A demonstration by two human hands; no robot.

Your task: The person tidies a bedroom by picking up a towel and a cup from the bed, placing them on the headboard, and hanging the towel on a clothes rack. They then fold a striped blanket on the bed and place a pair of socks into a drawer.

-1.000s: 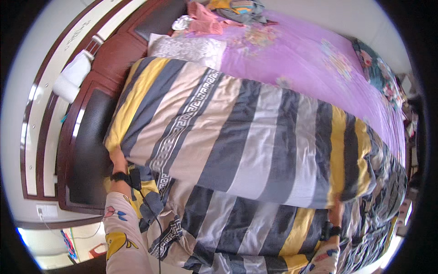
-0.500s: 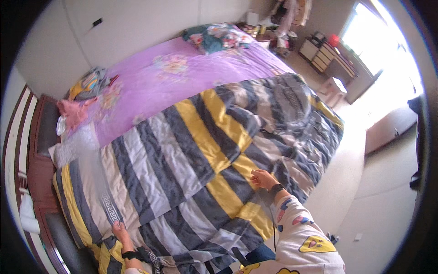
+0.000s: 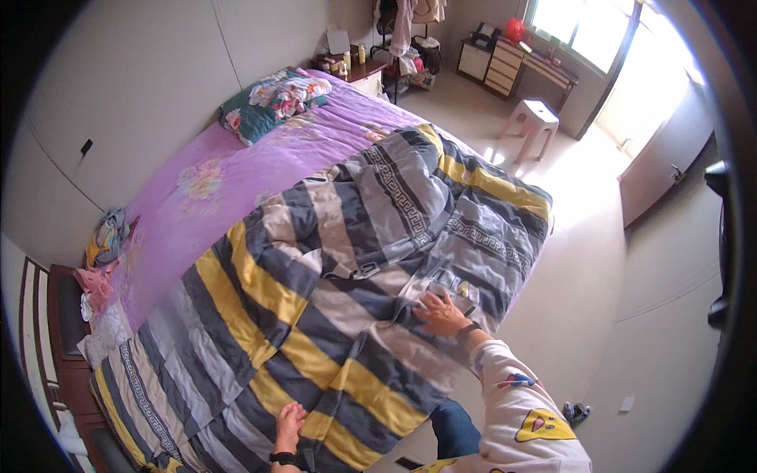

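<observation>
A striped quilt (image 3: 315,347) in grey, yellow and beige, with a grey key-pattern band, lies rumpled over the near side of the bed. My right hand (image 3: 441,314) rests on its grey and beige part with the fingers spread, holding nothing. Over the quilt's near yellow and grey stripes is my left hand (image 3: 290,426), its fingers loosely bent and no cloth visibly gathered in them. Beyond the quilt a purple flowered sheet (image 3: 181,229) covers the mattress. A green flowered pillow (image 3: 272,102) sits at the far end.
A dark brown headboard (image 3: 67,331) borders the bed on the left, beside a pink cloth (image 3: 96,285) and piled clothes (image 3: 109,236). A white stool (image 3: 532,126) stands on the floor at the far right. Behind the bed is a nightstand (image 3: 359,79); a brown door (image 3: 666,162) is at right.
The view has swung to the right. My left hand has left the quilt's edge near the headboard and moved right. My right hand has come down flat with fingers spread.
</observation>
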